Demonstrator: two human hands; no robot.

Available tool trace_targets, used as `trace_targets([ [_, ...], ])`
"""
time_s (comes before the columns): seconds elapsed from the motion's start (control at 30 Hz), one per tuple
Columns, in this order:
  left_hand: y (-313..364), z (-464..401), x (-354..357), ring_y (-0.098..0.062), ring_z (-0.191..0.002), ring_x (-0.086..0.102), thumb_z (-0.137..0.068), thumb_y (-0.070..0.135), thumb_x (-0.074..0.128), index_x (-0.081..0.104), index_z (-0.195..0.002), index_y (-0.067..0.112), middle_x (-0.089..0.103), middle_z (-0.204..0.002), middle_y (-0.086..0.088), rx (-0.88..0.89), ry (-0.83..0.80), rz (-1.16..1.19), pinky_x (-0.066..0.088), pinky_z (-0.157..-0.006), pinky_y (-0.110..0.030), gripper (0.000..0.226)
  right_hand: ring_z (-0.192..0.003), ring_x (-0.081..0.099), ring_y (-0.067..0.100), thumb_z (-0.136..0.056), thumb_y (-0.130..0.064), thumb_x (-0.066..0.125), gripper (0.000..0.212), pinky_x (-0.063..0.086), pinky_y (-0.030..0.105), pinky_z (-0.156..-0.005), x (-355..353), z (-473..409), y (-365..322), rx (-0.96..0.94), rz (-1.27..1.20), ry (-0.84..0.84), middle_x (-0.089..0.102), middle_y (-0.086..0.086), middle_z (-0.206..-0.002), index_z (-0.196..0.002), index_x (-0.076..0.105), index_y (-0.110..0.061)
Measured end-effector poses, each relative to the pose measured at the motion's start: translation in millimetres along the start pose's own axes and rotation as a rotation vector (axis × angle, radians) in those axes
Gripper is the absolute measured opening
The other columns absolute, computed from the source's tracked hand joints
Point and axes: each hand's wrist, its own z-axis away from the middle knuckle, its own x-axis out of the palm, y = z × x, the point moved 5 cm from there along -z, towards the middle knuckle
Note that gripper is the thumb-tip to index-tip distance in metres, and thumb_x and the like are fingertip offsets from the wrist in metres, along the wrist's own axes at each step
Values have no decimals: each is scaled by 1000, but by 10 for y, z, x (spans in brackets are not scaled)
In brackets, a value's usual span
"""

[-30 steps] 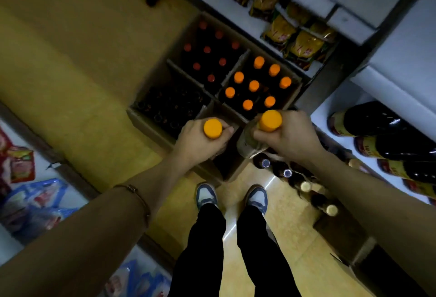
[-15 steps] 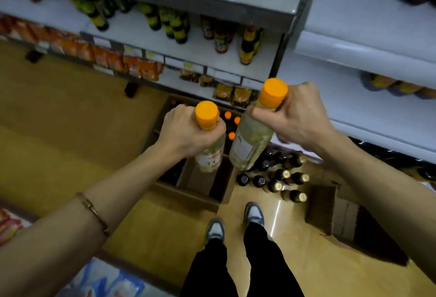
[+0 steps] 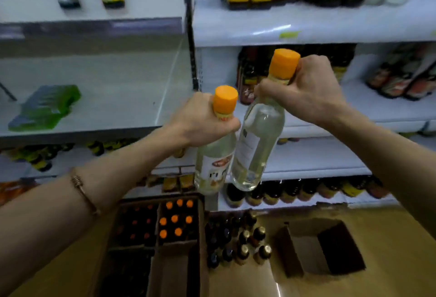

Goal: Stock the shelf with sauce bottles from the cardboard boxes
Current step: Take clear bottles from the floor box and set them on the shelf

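My left hand [image 3: 200, 122] grips the neck of a clear bottle [image 3: 213, 162] with an orange cap. My right hand [image 3: 306, 93] grips the neck of a second clear orange-capped bottle [image 3: 257, 145], tilted with its base to the lower left. Both bottles hang side by side, almost touching, in front of the shelf upright. Below on the floor stands an open cardboard box [image 3: 155, 226] with divided sections; one section holds several orange-capped bottles [image 3: 175, 218], another dark red-capped ones. The white shelf [image 3: 122, 98] to the left is mostly bare.
A green pack [image 3: 44, 107] lies on the left shelf. Dark bottles [image 3: 247, 79] fill the right shelves behind my right hand. Several dark bottles [image 3: 238, 242] stand loose on the floor. An open cardboard box [image 3: 325, 249] lies to the right on the yellow floor.
Both hands have lifted their bottles out of the box up to shelf height. My view has swung up from the floor to the shelves.
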Motion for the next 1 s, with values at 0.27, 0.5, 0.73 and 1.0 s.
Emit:
trace_targets([
  [0.27, 1717, -741, 207, -28, -78, 65, -62, 38, 66, 69, -79, 1, 70, -79, -15, 188, -151, 259, 53, -73, -44, 40, -39, 34, 7, -79, -23, 71, 43, 28, 15, -41, -1746, 227, 158, 120, 89, 201, 37, -9, -39, -49, 42, -12],
  [0.5, 3203, -1270, 888, -30, -81, 67, -58, 37, 68, 71, -76, 4, 72, -83, -15, 326, -261, 357, 56, -75, -49, 37, -41, 42, 5, -75, -25, 72, 39, 35, 17, -42, -3281, 629, 569, 247, 225, 320, 45, -10, -43, -50, 45, -16],
  [0.73, 4551, -1588, 1633, -10, -67, 66, -63, 33, 73, 72, -78, 1, 73, -74, -4, 415, -361, 484, 53, -55, -22, 35, -36, 48, -2, -78, -22, 71, 31, 36, 13, -40, -4534, 1064, 1107, 307, 271, 382, 52, -6, -48, -60, 55, -2],
  [1.0, 5365, -2049, 2257, -2, -65, 65, -68, 21, 72, 71, -77, 1, 73, -76, -4, 391, -430, 518, 50, -55, -23, 22, -49, 61, 6, -76, -27, 72, 39, 46, 20, -47, -5305, 1102, 1778, 304, 351, 420, 71, 20, -75, -76, 64, 11],
])
